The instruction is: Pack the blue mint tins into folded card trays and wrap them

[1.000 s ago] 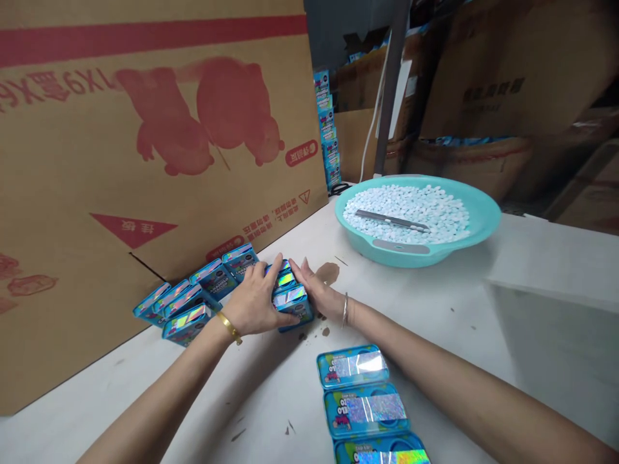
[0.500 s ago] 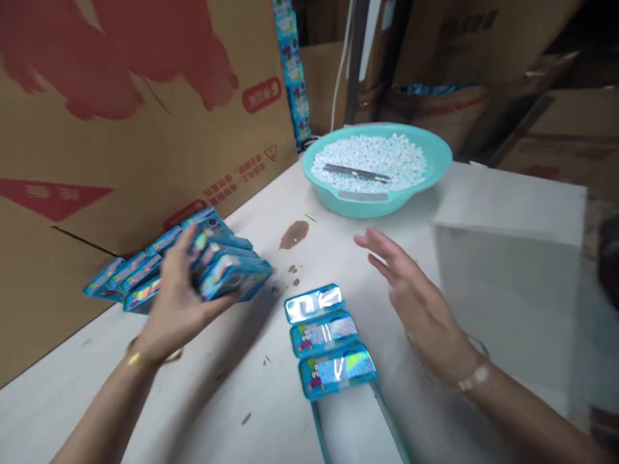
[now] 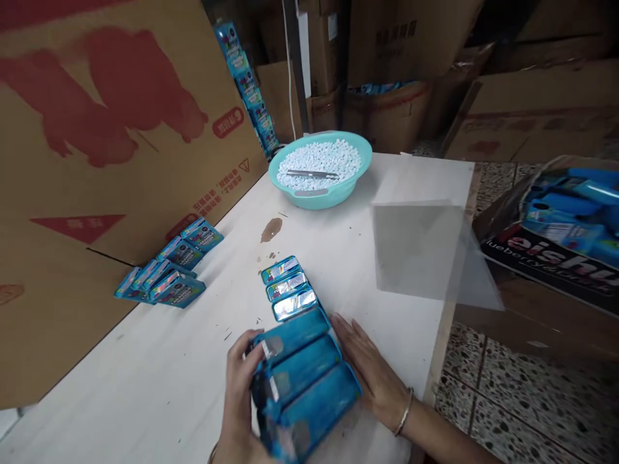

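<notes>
My left hand (image 3: pixel 244 393) grips a row of three small blue boxes (image 3: pixel 304 364) from their left end, with plain blue sides and round clear seals showing. Against the right end of these boxes, my right hand (image 3: pixel 370 367) lies flat with its fingers stretched out. Just beyond them, a row of three more blue boxes (image 3: pixel 286 285) with shiny silvery faces stands close together. The tray-like frame under that row is mostly hidden by the held boxes.
Several blue packs (image 3: pixel 176 289) lean by the large carton (image 3: pixel 120 180) at left. A turquoise basin (image 3: pixel 316 198) holds white pellets and a grey tweezer-like tool (image 3: pixel 312 174). A translucent sheet (image 3: pixel 420 251) lies at the table's right; beyond it stands a carton of blue packs (image 3: pixel 551 258).
My left hand has carried the blue boxes from the left pile to the front middle. My right hand has come down and inward against their right end. The view has shifted right.
</notes>
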The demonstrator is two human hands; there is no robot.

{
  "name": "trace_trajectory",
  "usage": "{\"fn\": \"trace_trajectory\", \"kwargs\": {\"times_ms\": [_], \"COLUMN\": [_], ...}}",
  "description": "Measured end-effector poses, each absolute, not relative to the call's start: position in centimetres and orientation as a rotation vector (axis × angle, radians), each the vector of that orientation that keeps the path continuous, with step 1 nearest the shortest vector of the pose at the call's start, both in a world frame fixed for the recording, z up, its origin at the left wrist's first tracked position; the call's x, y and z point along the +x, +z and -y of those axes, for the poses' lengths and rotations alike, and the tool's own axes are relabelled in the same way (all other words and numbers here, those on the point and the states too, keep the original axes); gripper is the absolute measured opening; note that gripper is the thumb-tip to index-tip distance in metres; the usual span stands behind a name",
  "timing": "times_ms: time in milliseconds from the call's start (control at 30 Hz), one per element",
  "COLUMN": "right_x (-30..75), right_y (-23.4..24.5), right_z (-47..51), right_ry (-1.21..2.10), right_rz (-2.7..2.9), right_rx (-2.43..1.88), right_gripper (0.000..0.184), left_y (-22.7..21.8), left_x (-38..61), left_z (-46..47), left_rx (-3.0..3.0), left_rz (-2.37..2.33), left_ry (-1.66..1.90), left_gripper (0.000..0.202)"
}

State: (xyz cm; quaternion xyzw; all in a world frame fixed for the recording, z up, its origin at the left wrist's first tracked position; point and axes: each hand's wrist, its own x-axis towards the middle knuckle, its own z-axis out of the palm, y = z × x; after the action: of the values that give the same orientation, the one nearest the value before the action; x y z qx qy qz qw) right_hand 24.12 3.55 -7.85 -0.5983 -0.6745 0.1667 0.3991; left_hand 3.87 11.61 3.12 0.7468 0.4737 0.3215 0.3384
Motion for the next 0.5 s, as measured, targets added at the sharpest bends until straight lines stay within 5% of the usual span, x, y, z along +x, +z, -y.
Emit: {"fn": "trace_trajectory", "kwargs": {"times_ms": [133, 500], "right_x": [24.3, 25.2], "right_y": [-7.9, -5.1], "right_z": [-3.1, -2.1], "right_ry": [0.428, 0.547], "right_rz": [1.686, 1.884], "right_rx": [-1.494, -1.492], "right_gripper": [0.063, 0.074], "left_y": [4.1, 6.6], "left_x": [5.7, 9.4], "left_z": [-11.5, -11.5], "left_rx": [2.545, 2.896], "left_rz": [-0.898, -1.185], "left_ry": [0.535, -0.022], "left_gripper": [0.085, 0.081]}}
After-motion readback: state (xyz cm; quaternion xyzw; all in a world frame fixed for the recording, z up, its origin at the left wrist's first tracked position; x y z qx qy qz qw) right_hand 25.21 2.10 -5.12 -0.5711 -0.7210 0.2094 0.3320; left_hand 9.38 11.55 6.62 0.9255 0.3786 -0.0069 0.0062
